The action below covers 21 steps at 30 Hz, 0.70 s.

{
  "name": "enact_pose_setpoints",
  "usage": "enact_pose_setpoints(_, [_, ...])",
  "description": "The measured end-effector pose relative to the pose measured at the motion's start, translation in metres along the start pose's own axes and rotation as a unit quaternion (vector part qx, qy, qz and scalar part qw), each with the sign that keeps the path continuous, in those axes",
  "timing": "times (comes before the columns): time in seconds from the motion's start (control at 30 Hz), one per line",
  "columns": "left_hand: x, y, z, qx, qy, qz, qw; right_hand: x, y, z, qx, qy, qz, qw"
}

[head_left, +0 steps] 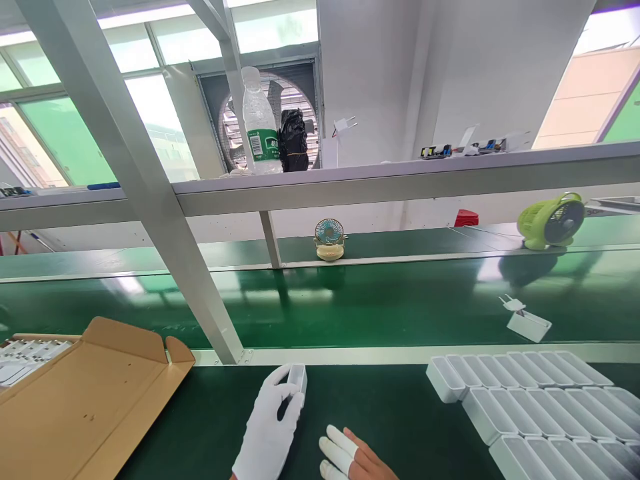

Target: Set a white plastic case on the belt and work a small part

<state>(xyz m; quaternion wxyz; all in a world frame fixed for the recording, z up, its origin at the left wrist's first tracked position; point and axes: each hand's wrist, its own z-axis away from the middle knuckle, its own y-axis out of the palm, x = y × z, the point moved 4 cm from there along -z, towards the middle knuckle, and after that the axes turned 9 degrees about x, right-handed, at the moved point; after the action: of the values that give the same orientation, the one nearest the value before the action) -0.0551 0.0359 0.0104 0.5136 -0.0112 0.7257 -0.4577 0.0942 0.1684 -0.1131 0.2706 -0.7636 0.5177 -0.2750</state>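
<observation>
My left hand (273, 423), in a white glove, is closed around a small white plastic tray (298, 378) and holds it just above the green bench mat near the front. My right hand (347, 457) is bare with white finger cots on the fingertips. It rests low on the mat beside the left hand, fingers stretched out, holding nothing.
Rows of several identical white trays (530, 400) lie at the right. An open cardboard box (85, 393) with white parts sits at the left. A lone tray with a white plug (527, 323) lies on the green conveyor (350, 307). A slanted metal strut (150, 193), two small fans and a shelf with a water bottle (260, 123) stand beyond.
</observation>
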Motion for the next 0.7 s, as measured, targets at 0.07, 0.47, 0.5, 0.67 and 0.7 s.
enact_pose_setpoints(0.07, [0.001,0.000,0.000,-0.003,0.002,0.007,1.000,0.000,0.014,0.005,-0.006,0.013,-0.013,1.000])
enact_pose_setpoints(0.47, [0.002,-0.003,0.004,-0.050,-0.003,0.029,0.998,0.004,-0.005,0.004,0.052,0.029,-0.014,0.998])
enact_pose_setpoints(0.5, [0.001,-0.003,0.004,-0.049,0.001,0.030,0.998,0.004,-0.006,0.004,0.050,0.023,-0.013,0.998])
enact_pose_setpoints(0.67, [-0.001,-0.004,0.005,-0.045,-0.010,0.026,0.999,0.005,-0.002,0.003,0.066,0.031,-0.002,0.997])
enact_pose_setpoints(0.7, [-0.001,-0.004,0.005,-0.046,-0.014,0.023,0.999,0.005,-0.002,0.003,0.061,0.040,-0.005,0.997])
